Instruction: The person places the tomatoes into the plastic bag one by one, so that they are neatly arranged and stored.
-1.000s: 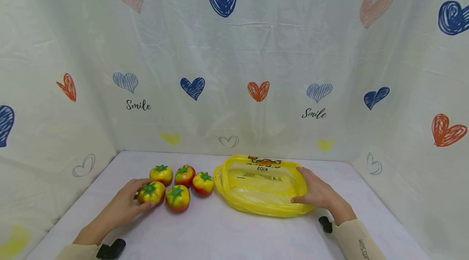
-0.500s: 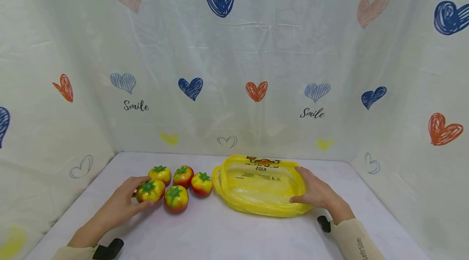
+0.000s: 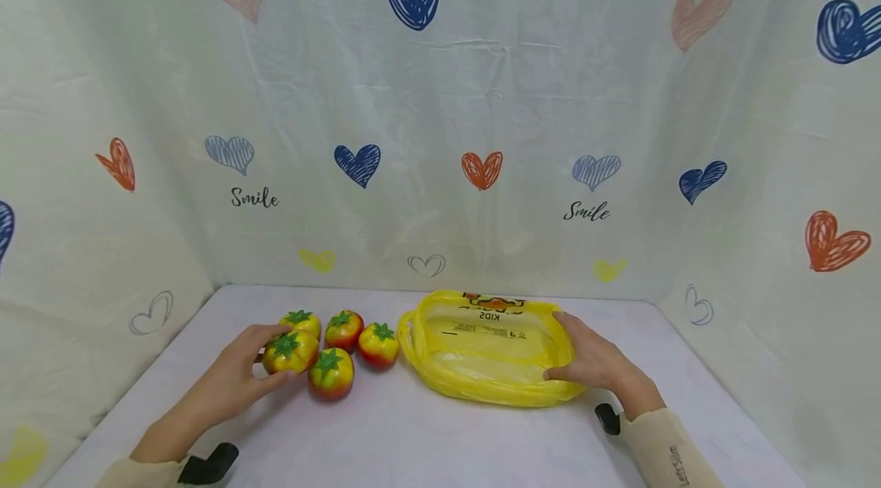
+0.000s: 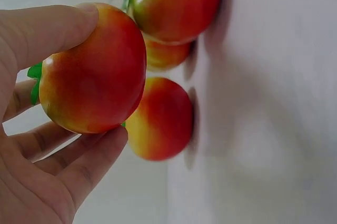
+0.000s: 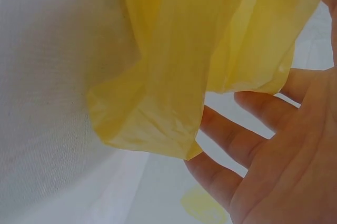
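Observation:
My left hand (image 3: pixel 237 379) grips a red-yellow toy tomato (image 3: pixel 291 352) with a green leafy top. In the left wrist view thumb and fingers of the hand (image 4: pixel 47 129) curl round the tomato (image 4: pixel 97 71), which is lifted off the table. Four others, one a tomato (image 3: pixel 332 374), stand close by. A yellow plastic bag (image 3: pixel 492 350) lies with its mouth spread toward me. At its right edge rests my right hand (image 3: pixel 606 362), fingers spread. The right wrist view shows that hand (image 5: pixel 284 145) with its fingers against the bag (image 5: pixel 168 76).
A white table (image 3: pixel 413 450) carries everything. Behind it and at both sides hangs a pale curtain (image 3: pixel 427 90) printed with hearts and the word Smile. Another tomato (image 3: pixel 378 346) stands between the nearer fruit and the bag's left edge.
The left hand has lifted its tomato a little and moved it to the right, partly in front of the back-left one. The right hand has stayed at the bag.

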### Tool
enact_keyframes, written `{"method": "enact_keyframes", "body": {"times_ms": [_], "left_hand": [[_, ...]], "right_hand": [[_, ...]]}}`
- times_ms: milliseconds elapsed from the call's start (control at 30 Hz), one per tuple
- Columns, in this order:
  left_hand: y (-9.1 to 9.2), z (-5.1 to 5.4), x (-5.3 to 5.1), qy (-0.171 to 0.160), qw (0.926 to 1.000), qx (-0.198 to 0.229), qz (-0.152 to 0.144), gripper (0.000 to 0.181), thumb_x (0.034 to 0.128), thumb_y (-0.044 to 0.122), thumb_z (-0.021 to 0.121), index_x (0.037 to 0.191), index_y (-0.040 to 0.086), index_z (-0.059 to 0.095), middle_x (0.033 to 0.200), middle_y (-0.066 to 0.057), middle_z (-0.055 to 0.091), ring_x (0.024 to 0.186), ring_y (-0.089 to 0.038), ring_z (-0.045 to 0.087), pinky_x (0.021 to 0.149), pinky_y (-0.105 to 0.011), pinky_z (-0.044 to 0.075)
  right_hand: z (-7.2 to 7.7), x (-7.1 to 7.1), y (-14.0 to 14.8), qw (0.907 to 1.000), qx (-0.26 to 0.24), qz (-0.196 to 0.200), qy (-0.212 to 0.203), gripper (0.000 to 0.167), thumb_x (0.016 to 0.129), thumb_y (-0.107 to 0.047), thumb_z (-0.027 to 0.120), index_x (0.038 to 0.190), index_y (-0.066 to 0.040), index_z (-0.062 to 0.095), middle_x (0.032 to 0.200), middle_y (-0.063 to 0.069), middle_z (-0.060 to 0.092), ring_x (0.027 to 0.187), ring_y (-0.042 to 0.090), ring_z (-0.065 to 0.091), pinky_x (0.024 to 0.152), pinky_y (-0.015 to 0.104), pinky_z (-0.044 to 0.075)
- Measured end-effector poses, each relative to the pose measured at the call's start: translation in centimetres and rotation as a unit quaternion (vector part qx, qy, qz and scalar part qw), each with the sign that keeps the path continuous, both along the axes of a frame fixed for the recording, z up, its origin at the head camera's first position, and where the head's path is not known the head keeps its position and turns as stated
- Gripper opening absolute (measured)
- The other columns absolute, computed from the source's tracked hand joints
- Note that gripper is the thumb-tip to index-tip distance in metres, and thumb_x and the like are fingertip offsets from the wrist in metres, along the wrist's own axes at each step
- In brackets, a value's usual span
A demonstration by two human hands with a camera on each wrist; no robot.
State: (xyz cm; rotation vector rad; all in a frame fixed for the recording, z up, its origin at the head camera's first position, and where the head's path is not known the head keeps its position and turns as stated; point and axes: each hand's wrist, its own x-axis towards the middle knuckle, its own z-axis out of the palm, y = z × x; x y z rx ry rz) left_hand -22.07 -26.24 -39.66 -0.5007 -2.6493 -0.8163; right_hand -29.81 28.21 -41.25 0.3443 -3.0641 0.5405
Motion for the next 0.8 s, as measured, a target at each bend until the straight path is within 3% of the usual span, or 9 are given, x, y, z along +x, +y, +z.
{"method": "enact_keyframes", "body": {"times_ms": [533, 800], "left_hand": [[1.9, 1.1, -0.8, 0.019, 0.9994, 0.001, -0.029, 0.06, 0.0777, 0.021, 0.08, 0.129, 0.006, 0.052, 0.122, -0.012, 0.053, 0.105, -0.026, 0.055, 0.082, -0.042, 0.053], [4.1, 0.9, -2.2, 0.025, 0.9983, 0.015, -0.051, 0.059, 0.078, 0.026, 0.08, 0.128, 0.01, 0.053, 0.121, -0.006, 0.053, 0.106, -0.022, 0.054, 0.089, -0.046, 0.049]], "right_hand": [[0.1, -0.3, 0.0, 1.0, -0.004, 0.006, 0.002, 0.112, 0.066, -0.059, 0.078, 0.152, -0.013, 0.022, 0.154, 0.017, 0.024, 0.137, 0.041, 0.028, 0.103, 0.063, 0.028], [-0.1, -0.2, -0.2, 0.9997, -0.014, -0.01, -0.015, 0.113, 0.064, -0.059, 0.08, 0.151, -0.013, 0.023, 0.154, 0.017, 0.023, 0.136, 0.041, 0.028, 0.103, 0.064, 0.028]]}}
